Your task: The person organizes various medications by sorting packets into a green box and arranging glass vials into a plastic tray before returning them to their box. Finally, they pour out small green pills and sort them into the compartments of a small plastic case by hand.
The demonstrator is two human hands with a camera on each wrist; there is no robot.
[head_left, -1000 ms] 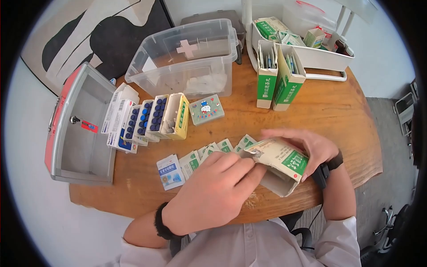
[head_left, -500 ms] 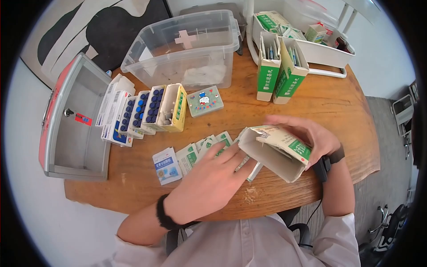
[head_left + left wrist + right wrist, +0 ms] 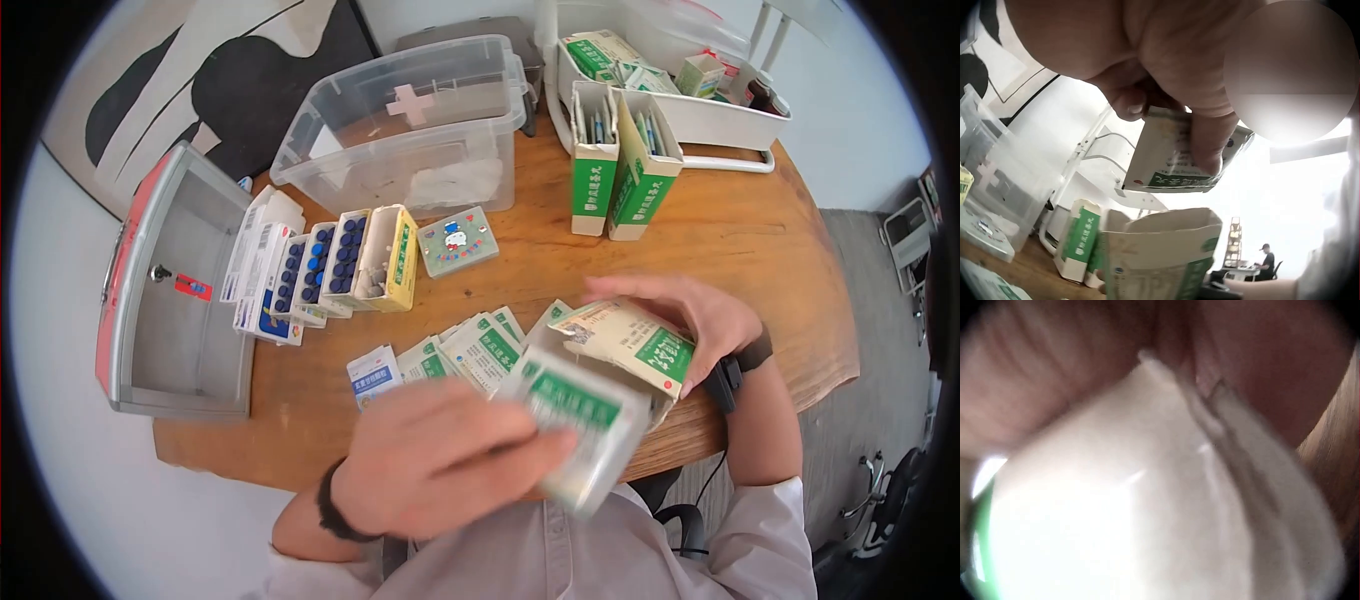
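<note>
My left hand pinches a white-and-green medicine sachet between thumb and fingers. It is blurred in the head view. In the left wrist view the sachet hangs just above the open top of an empty-looking cardboard box. That cream-and-green medicine box lies tilted in my right hand, whose fingers and thumb curl round it. Several similar sachets lie overlapping on the table beyond my left hand, with a blue-and-white sachet at their left end.
Two upright green-and-cream boxes hold sachets. A row of vial boxes, a small cartoon-printed case, a clear plastic bin and a red-and-grey case stand leftward. At the back right is a white medicine bin.
My left hand reached down among the sachets by the box, then lifted one up and toward me. The right hand keeps holding the box, now turned slightly.
</note>
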